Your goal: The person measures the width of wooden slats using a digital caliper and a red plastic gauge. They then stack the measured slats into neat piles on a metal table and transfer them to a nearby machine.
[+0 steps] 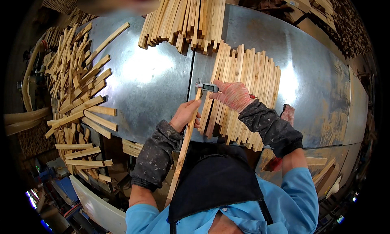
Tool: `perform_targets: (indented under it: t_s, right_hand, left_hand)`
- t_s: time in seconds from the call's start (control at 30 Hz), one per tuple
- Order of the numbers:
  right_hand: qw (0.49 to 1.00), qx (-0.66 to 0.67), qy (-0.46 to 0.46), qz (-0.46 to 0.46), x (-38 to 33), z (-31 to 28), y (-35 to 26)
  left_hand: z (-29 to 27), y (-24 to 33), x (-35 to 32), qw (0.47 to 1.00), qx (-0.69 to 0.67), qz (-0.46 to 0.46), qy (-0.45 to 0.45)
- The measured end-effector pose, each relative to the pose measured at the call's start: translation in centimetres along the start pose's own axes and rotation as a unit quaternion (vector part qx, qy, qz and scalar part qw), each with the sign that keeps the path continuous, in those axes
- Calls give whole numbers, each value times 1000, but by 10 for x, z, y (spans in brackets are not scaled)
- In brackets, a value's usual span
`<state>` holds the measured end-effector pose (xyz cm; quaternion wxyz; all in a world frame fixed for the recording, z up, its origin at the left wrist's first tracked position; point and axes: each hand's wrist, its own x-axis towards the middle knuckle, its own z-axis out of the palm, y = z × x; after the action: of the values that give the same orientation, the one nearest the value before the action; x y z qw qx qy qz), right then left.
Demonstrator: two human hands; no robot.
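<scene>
My bare left hand [183, 116] is closed round a long, thin wooden strip [183, 154], which slants from my left side up toward the table's middle. A grey digital caliper [209, 87] is in my right hand [234, 96], which wears a pinkish-red work glove. The caliper's jaws are at the strip's far end; whether they press on both sides is too small to tell. Under my right hand and forearm lies a row of similar wooden strips [247, 73], side by side. Dark, speckled sleeve covers are on both my forearms.
The metal table [160, 85] bears a thick stack of strips [183, 18] at its far side. Many loose strips [75, 81] lie jumbled along its left edge. A reddish glove [288, 113] rests right of my right forearm. A few wood pieces [323, 171] lie at the lower right.
</scene>
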<state>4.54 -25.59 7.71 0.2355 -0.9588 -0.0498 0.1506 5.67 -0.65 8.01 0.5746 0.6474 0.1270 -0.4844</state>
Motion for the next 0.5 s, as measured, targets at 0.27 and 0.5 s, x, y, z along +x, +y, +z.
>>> perform_targets:
  t_s: [0.27, 0.5]
  right_hand:
    - [996, -20, 84, -8, -2, 24, 7]
    - [998, 22, 40, 40, -5, 10, 8]
  left_hand:
    - [-2, -4, 1, 1000, 3, 2, -4]
    - [-8, -16, -3, 999, -33, 3, -33]
